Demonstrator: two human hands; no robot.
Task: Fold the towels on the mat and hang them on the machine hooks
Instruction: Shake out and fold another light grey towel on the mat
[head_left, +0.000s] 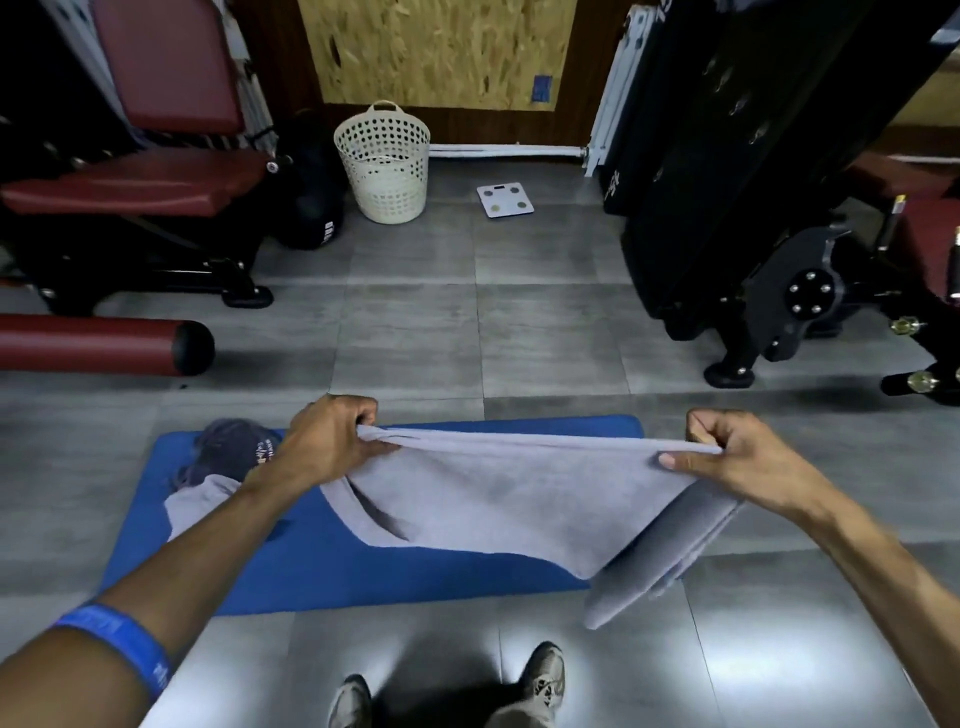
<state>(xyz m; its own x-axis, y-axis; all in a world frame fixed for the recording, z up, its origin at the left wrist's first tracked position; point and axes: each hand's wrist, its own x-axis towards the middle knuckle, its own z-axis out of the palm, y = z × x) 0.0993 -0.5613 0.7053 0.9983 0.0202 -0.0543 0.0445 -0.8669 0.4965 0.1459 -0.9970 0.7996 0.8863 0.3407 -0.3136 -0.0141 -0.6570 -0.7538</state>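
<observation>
Towel (498, 493) between 2 hands' fingers (363, 415); cap (234, 447) lettering unreadable

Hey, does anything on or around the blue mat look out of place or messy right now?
A dark cap lies at the far left end of the blue mat beside a second grey towel, odd among towels. The held grey towel hangs unevenly, its right end drooping off the mat.

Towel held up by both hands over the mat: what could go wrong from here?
1. The towel hangs lopsided, its right end bunched past the mat edge; it may drag on the floor.
2. The left hand and right hand pinch only the top edge; a slip could drop it.
</observation>
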